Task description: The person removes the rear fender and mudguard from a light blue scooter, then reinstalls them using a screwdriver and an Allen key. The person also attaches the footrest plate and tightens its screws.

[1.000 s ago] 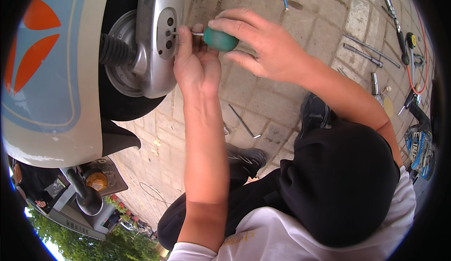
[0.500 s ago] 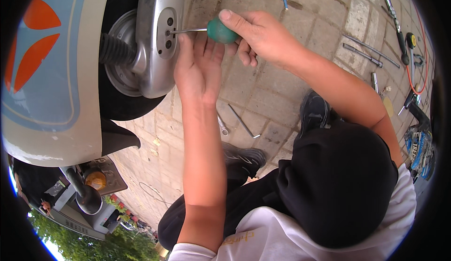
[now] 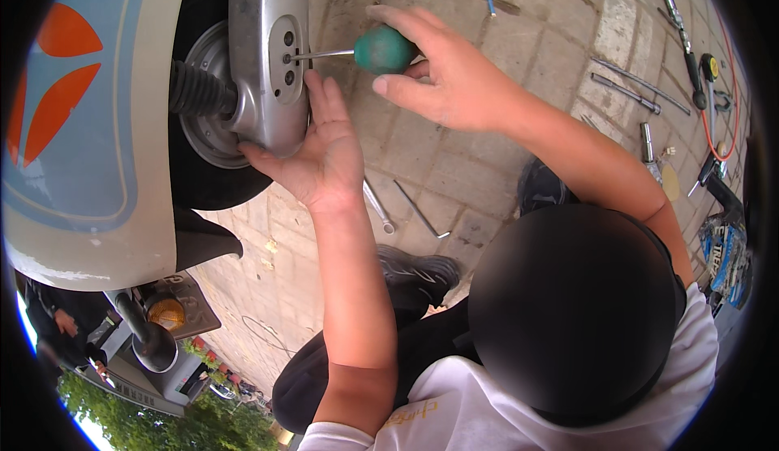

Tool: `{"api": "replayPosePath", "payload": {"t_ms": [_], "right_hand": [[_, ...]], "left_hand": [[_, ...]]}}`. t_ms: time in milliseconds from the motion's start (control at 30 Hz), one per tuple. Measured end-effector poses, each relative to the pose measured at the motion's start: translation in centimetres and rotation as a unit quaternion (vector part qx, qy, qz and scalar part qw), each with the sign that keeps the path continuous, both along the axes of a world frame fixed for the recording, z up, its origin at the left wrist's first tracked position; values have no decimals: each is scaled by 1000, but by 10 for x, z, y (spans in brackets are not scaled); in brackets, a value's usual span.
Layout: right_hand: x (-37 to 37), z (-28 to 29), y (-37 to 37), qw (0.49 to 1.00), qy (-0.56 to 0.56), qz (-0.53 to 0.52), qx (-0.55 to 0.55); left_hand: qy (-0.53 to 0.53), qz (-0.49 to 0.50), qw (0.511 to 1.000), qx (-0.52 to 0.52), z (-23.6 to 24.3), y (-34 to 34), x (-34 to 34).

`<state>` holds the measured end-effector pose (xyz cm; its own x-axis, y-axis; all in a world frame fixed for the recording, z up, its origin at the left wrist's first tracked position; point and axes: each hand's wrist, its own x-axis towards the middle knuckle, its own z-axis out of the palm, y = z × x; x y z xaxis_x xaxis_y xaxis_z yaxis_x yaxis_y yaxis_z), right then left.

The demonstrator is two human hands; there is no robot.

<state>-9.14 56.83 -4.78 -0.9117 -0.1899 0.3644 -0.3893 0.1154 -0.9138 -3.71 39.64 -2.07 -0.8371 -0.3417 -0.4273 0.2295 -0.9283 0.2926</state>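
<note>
My right hand (image 3: 442, 82) holds a screwdriver with a bulbous green handle (image 3: 383, 49), fingers curled around the back and thumb lower down. Its thin shaft runs leftward to the middle fastener in the recessed plate (image 3: 286, 73) of a silver housing (image 3: 268, 0) beside the wheel rim (image 3: 203, 142). My left hand (image 3: 320, 146) cups the lower end of this housing, thumb reaching toward the rim and fingers along the right side. A black rubber bellows (image 3: 195, 86) sits left of the housing, beside the scooter's pale blue body panel (image 3: 73, 191).
An L-shaped key (image 3: 418, 207) and spanner (image 3: 383, 215) lie on the paving (image 3: 454, 167). Metal rods (image 3: 625, 87), a ratchet (image 3: 682, 21) and an orange cord (image 3: 734, 102) lie rightward. A person in dark clothes (image 3: 61, 321) is at lower left, beyond the mirror (image 3: 154, 341).
My left hand has left the screwdriver shaft and moved down and left onto the housing's lower end. My right hand has shifted its hold on the green handle.
</note>
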Motion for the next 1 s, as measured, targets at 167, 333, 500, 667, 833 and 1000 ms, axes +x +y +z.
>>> {"api": "replayPosePath", "payload": {"t_ms": [167,333,500,667,833,1000], "right_hand": [[-1,-2,-1,911,-366,118,-151],[-4,-1,-5,996,-47,4,-70],[1,-3,-2,883,-408,152,-173],[-5,-2,1,898,-365,185,-163],[-8,0,6,853,-413,228,-222],[3,5,7,999,-21,37,15]], "left_hand": [[1,-2,1000,29,4,0,-1],[3,-8,999,42,8,1,-4],[17,-27,998,-46,6,14,-7],[7,-102,993,-64,2,27,-14],[-67,-183,949,-250,-5,28,-33],[-117,-119,961,-220,-13,26,-41]]}}
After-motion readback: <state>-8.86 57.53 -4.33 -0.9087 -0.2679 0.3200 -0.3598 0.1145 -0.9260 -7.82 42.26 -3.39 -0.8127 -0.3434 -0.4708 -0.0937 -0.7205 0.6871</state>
